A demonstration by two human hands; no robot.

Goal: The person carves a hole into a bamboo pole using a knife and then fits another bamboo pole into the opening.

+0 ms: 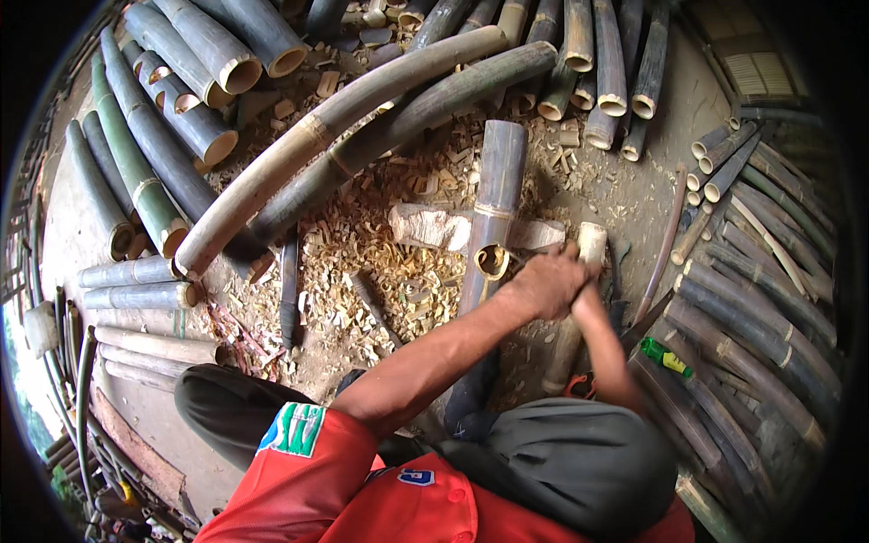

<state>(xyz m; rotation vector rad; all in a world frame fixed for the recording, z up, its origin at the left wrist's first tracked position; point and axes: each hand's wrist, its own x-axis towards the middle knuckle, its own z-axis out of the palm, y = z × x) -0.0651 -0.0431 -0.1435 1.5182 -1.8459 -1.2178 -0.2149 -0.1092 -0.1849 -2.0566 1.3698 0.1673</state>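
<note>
A dark bamboo pole (500, 172) stretches away from my legs, with a rough-edged hole (491, 261) in its upper side. It crosses a pale, rough-hewn wood block (433, 226). My left hand (543, 284) is closed just right of the hole. A dark, narrow piece shows between that hand and the hole, too little to name. Pressed against it, my right hand (584, 288) is largely covered, and its fingers and whatever they hold are hidden. Next to both hands lies a pale-ended, light brown stick or bamboo piece (591, 242).
Wood chips (398, 271) cover the ground around the block. Two long curved bamboo poles (317, 131) lie across the far left. Cut bamboo (760, 317) is piled at right, with a green-and-yellow bottle (665, 356) on it. A dark-handled tool (290, 290) lies among the chips.
</note>
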